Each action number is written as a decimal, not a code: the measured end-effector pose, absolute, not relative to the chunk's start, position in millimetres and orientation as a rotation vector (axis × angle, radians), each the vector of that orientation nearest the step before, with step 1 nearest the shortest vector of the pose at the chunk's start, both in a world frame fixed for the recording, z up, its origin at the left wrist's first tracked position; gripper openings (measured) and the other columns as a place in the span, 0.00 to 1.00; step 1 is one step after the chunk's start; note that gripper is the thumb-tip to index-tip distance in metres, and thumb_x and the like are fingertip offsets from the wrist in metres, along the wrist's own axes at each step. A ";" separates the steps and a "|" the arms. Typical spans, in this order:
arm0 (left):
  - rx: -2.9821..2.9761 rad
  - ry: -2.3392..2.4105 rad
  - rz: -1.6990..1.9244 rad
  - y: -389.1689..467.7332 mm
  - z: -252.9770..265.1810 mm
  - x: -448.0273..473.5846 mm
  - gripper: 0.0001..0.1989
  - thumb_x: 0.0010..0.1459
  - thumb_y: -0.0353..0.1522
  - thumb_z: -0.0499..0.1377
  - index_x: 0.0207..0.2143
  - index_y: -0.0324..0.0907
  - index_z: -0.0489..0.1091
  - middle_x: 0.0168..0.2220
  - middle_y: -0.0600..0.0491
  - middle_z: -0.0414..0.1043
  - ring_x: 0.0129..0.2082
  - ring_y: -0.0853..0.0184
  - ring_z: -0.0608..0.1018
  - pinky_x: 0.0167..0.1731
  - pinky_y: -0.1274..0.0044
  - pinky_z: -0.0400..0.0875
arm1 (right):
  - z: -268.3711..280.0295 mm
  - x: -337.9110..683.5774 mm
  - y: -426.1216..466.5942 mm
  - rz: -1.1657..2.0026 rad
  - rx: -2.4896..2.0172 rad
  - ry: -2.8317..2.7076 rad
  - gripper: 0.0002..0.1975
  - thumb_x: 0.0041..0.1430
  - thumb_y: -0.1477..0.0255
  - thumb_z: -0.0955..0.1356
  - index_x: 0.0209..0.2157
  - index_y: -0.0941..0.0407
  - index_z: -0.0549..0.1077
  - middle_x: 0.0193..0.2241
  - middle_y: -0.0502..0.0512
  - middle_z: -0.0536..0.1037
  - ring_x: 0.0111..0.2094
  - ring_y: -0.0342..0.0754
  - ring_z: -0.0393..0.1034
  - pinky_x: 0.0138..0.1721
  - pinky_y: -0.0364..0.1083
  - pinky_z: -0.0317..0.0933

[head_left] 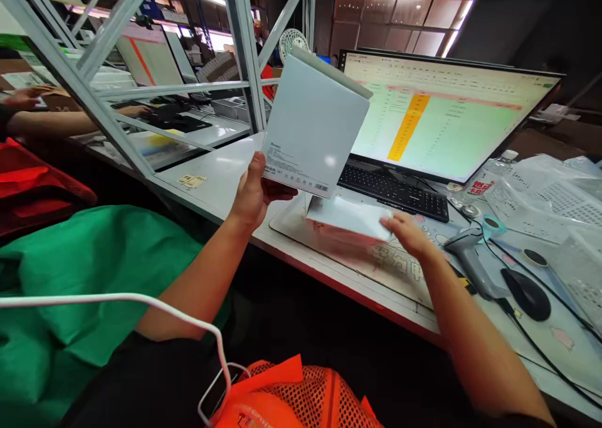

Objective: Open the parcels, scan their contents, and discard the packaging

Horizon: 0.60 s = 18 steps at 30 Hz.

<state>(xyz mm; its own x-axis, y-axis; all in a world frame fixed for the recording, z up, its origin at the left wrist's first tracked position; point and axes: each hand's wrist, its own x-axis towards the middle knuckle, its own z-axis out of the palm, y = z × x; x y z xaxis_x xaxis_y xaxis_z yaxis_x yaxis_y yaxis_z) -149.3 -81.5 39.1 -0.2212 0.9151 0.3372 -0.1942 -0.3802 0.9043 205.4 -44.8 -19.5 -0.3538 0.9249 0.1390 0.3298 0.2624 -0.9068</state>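
Note:
My left hand [254, 192] is closed on the lower left corner of a flat white box [315, 123], raised and tilted above the desk. Small print and a barcode run along that box's lower edge. Lower and to the right, my right hand [407, 232] pinches the right end of a second white box [350, 218], its thumb on the top face. Motion blurs this second box, and I cannot tell whether it touches the desk mat [395, 262] beneath.
Behind the boxes stand a monitor [451, 114] and a black keyboard [395, 191]. A barcode scanner [475, 262], a mouse [525, 294] and cables lie at right, near plastic-wrapped goods [545, 189]. A metal frame [244, 51] rises at left; another person's arm [56, 123] is beyond it.

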 end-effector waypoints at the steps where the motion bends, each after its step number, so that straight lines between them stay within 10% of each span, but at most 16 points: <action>1: 1.200 0.948 1.721 -80.3 41.6 -149.3 0.42 0.57 0.68 0.56 0.51 0.40 0.74 0.34 0.46 0.83 0.30 0.58 0.86 0.26 0.75 0.81 | -13.9 212.1 -34.6 1.212 -1.157 -1.733 0.20 0.55 0.52 0.71 0.36 0.55 0.80 0.40 0.58 0.84 0.46 0.60 0.78 0.55 0.57 0.70; 9: 1.208 0.904 1.670 -65.6 46.7 -125.1 0.42 0.58 0.68 0.55 0.51 0.41 0.76 0.32 0.46 0.82 0.30 0.58 0.86 0.26 0.74 0.81 | -0.5 208.4 -7.3 1.482 -1.193 -1.569 0.21 0.50 0.50 0.72 0.33 0.55 0.74 0.32 0.53 0.79 0.36 0.52 0.74 0.44 0.51 0.71; 18: 1.252 0.924 1.687 -67.8 45.0 -127.6 0.43 0.56 0.68 0.58 0.52 0.41 0.76 0.37 0.45 0.83 0.31 0.57 0.85 0.26 0.71 0.81 | -29.6 213.4 -108.3 0.368 -0.763 -2.345 0.17 0.70 0.66 0.69 0.57 0.51 0.79 0.59 0.58 0.80 0.63 0.58 0.72 0.65 0.59 0.65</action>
